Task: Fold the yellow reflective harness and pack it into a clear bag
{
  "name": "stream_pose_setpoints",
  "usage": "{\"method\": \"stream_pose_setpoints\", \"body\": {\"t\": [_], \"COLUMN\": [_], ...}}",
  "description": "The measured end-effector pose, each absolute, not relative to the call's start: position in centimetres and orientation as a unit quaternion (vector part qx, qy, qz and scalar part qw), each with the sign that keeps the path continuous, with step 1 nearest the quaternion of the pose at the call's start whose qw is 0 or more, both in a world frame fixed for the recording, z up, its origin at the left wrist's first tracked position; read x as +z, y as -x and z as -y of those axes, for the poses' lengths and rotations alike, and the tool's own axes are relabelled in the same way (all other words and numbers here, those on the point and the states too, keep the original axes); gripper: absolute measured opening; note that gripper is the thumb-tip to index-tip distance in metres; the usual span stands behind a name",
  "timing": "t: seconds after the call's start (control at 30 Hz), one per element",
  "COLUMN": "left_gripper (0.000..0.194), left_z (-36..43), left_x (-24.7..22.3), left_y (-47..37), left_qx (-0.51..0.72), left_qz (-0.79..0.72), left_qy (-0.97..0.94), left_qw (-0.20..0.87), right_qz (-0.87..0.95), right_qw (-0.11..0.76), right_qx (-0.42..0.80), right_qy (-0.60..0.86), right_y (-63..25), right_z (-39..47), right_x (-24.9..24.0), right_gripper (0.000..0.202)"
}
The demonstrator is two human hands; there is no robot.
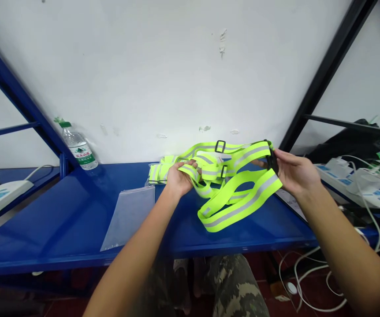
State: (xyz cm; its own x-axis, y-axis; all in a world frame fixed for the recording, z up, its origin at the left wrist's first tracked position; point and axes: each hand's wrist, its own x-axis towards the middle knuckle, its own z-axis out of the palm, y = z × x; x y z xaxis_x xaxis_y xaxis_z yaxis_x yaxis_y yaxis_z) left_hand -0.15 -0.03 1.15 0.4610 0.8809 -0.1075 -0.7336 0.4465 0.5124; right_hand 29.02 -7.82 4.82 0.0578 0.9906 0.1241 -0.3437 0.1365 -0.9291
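Observation:
A neon yellow reflective strap harness [239,207] with grey stripes spans the space between my hands. My left hand [180,178] is closed around a bunch of its bands. On the right, my right hand [296,171] grips the harness at a black buckle [272,160]; some of those fingers are hidden behind it. Black slide adjusters [220,146] sit on the upper bands, and a loop hangs low in front. Past my left hand, more folded yellow bands [158,173] lie on the blue shelf [67,207]. A clear plastic bag [130,215] lies flat beside my left forearm.
A water bottle [79,147] with a green cap leans by the wall at the left. White power strips [358,182] and cables crowd the right side, near a black bag [352,141]. A flat dark-edged device [292,202] lies partly under my right hand.

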Motion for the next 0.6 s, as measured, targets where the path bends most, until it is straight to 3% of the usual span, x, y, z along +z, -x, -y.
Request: {"method": "stream_pose_setpoints", "body": {"t": [0.23,0.37,0.43,0.5,0.6], "left_gripper": [0.033,0.008,0.021,0.027,0.017], "left_z": [-0.7,-1.7,-2.0,-2.2,-2.2], "left_x": [2.2,2.3,2.9,3.7,5.1], "left_y": [4.5,6.9,7.5,7.6,6.1], "left_qx": [0.421,0.332,0.286,0.246,0.284], "left_qz": [-0.143,-0.250,-0.359,-0.459,-0.481], "left_qy": [-0.367,-0.461,-0.483,-0.493,-0.474], "left_qw": [0.817,0.784,0.746,0.697,0.681], "right_qz": [0.439,0.405,0.391,0.402,0.510], "right_qw": [0.610,0.594,0.585,0.568,0.523], "right_qx": [0.441,0.455,0.445,0.394,0.226], "right_qy": [0.491,0.526,0.554,0.601,0.644], "right_y": [-32.2,-32.0,-31.8,-31.1,-28.1], "right_z": [6.0,5.1,4.3,3.7,3.5], "right_x": [0.2,-0.2,-0.4,-0.5,0.2], "right_gripper": [0.013,0.012,0.011,0.015,0.030]}}
